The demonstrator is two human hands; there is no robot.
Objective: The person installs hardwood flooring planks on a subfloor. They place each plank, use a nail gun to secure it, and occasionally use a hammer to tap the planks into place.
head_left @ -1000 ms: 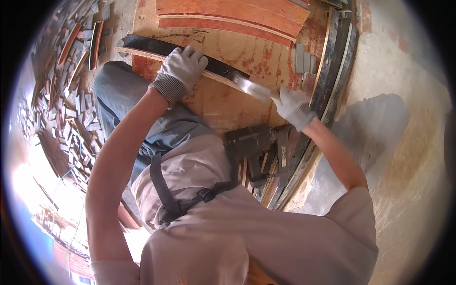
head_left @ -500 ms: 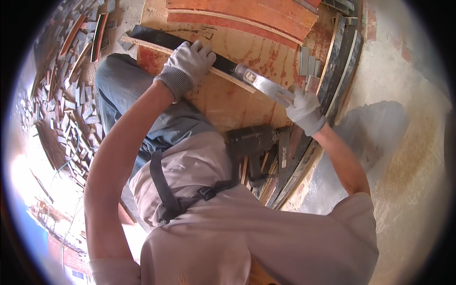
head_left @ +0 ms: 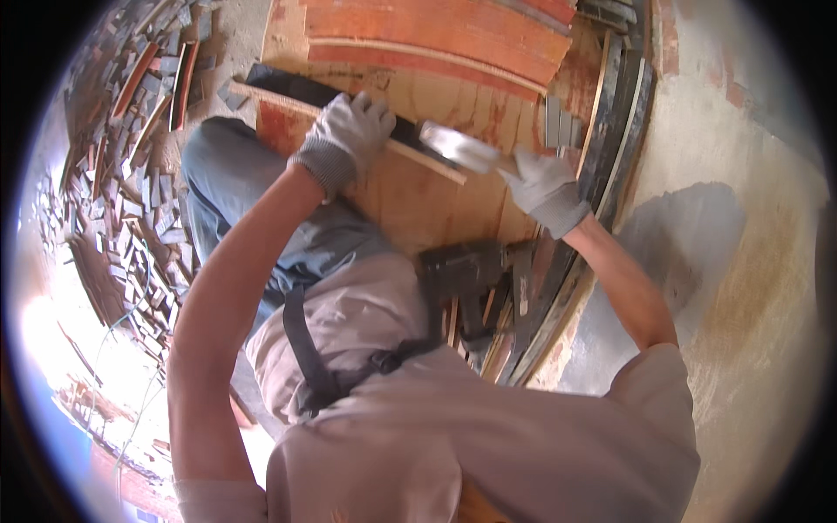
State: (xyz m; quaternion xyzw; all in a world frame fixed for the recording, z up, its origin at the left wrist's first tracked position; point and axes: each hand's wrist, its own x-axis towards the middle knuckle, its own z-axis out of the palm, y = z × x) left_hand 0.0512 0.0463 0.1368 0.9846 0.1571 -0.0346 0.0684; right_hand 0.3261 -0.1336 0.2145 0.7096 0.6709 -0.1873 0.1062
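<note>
My left hand (head_left: 350, 135), in a grey-white knit glove, is closed over a long narrow wooden board (head_left: 418, 159) with a black face and a pale raw edge. The board lies slantwise across a stained plywood surface (head_left: 410, 205). My right hand (head_left: 542, 181), gloved alike, grips a hammer (head_left: 459, 146). Its silvery metal head is smeared by motion and hangs over the board's right part. Whether it touches the board I cannot tell. Most of the handle is hidden by the glove.
Curved orange-red boards (head_left: 436, 39) are stacked at the far side. Long dark strips (head_left: 610, 131) line the right edge, beside small grey blocks (head_left: 560, 122). A dark power tool (head_left: 462, 266) lies near my waist. Wood offcuts (head_left: 144, 200) litter the floor at left.
The hammer and my right hand have shifted slightly left, and the hammer head is more blurred. My left hand stays on the board. The whole view has shifted a little.
</note>
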